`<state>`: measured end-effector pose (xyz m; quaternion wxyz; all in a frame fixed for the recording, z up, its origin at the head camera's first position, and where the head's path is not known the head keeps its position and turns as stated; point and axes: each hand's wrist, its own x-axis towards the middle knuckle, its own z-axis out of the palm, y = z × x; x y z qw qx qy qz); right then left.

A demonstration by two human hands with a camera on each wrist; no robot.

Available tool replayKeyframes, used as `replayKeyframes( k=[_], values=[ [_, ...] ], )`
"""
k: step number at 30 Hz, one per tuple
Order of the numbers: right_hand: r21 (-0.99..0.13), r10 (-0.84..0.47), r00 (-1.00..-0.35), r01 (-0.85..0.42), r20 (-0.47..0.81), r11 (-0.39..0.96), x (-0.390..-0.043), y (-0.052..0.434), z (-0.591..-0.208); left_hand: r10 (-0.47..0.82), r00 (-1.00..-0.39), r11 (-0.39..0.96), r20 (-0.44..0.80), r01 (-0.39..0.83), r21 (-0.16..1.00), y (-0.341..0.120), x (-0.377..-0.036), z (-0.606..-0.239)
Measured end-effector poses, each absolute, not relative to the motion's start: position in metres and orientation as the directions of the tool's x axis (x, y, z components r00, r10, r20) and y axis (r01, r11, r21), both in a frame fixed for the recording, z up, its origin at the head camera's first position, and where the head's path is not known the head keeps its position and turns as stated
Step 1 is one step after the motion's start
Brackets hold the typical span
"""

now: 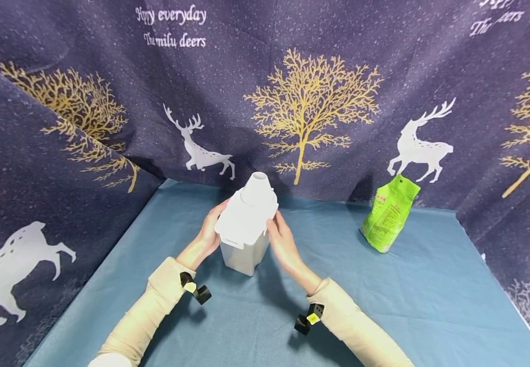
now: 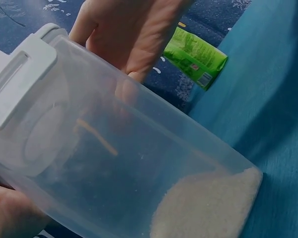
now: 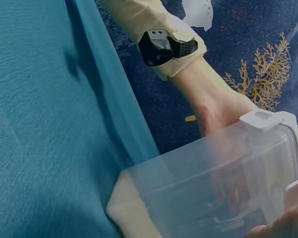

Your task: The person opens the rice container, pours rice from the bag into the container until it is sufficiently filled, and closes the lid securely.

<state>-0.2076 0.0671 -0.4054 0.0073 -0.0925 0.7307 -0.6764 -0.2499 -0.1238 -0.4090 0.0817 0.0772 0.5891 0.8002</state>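
Left hand (image 1: 208, 229): grips lidded translucent container (image 1: 245, 224)
Right hand (image 1: 284, 242): grips opposite side
Pale grains (image 2: 203, 206): at base
Green bag (image 1: 390, 214): well apart

"Are both hands seen whole?"

"No: in the head view, the left hand (image 1: 207, 230) is partly covered by the container (image 1: 243, 224); in the right wrist view, the right hand (image 3: 285, 221) is cut off at the lower right."

"And the print on the green bag (image 1: 390, 214), near the far edge of the table (image 1: 384, 300)?"

"Too small to be read (and the table's near edge is cropped)."
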Motion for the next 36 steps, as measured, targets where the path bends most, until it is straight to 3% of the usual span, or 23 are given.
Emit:
replayKeyframes(
  k=[6, 19, 26, 36],
  values=[
    [-0.989, -0.149, -0.983, -0.120, 0.106, 0.084, -0.208, 0.072, -0.403, 0.199, -0.980, -0.279, 0.004, -0.053, 0.959, -0.119, -0.246, -0.409],
    [-0.996, -0.179, -0.980, -0.088, 0.089, -0.012, -0.205, 0.087, -0.399, 0.200, -0.980, -0.244, 0.010, -0.040, 0.969, -0.104, -0.235, -0.408],
    [-0.997, -0.210, -0.975, -0.061, 0.069, -0.044, -0.204, 0.096, -0.398, 0.298, -0.950, -0.174, 0.091, 0.040, 0.984, -0.100, -0.232, -0.406],
    [-0.998, -0.226, -0.973, -0.032, 0.042, -0.048, -0.200, 0.106, -0.394, 0.330, -0.927, -0.090, 0.180, 0.159, 0.983, -0.095, -0.226, -0.406]
  ],
)
